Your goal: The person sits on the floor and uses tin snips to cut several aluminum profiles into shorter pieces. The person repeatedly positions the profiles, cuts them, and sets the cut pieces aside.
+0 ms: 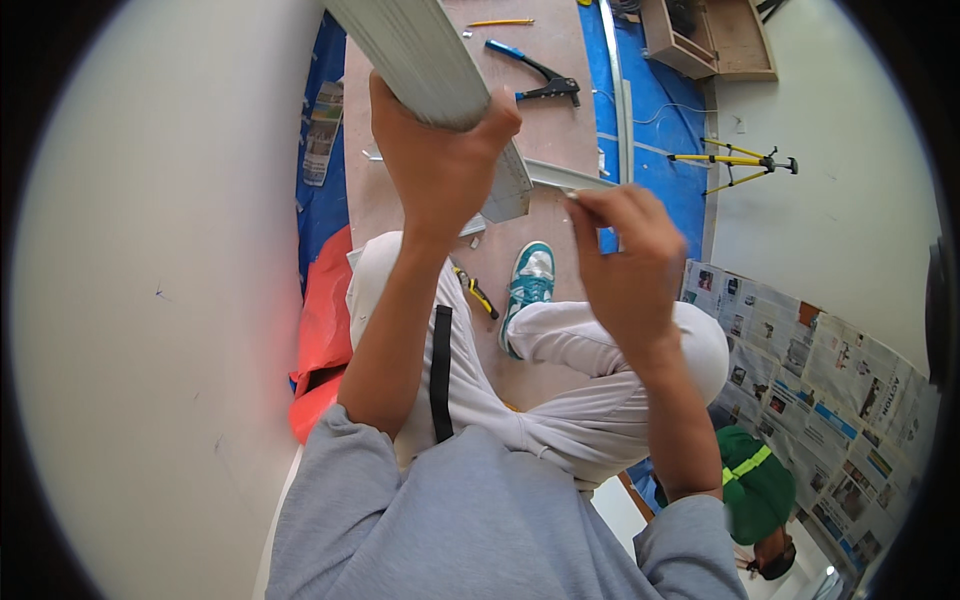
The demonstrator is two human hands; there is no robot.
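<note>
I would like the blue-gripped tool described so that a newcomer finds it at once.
Start from the pale board beneath the person. On its far part, just right of the grey metal channel held in the left hand, lies the tool, opened like a V. Its black body and blue grips set it apart from the thin yellow pencil.

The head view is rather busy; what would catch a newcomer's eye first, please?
The big grey metal profile, gripped by the left hand at the top, stands out first. Next come the blue-handled tool on the board, right of the profile, and the yellow tripod at the right.
</note>
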